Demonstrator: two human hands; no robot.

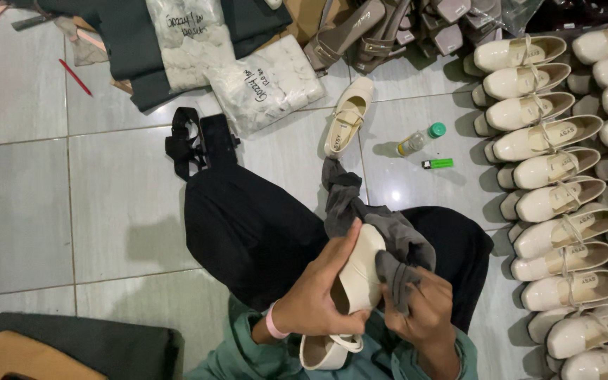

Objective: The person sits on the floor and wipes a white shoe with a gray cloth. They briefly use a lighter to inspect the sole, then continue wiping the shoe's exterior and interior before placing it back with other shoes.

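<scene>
Shoe [357, 271] sits low center of frame, left hand [316, 298] wrapped round its side with fingers curled tight, right hand [422, 309] pinching a grey rag [381, 225] against it. Looks light and fairly stiff, glossy so probably slippery; gripping the sole edge seems safest.

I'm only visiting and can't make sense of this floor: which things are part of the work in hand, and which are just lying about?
In hand:
cream shoe, held by left hand
grey cloth, gripped by right hand

Lying about:
single shoe
rows of cream shoes
small bottle
green cap
green lighter
white bags
black strap
red pen
</scene>
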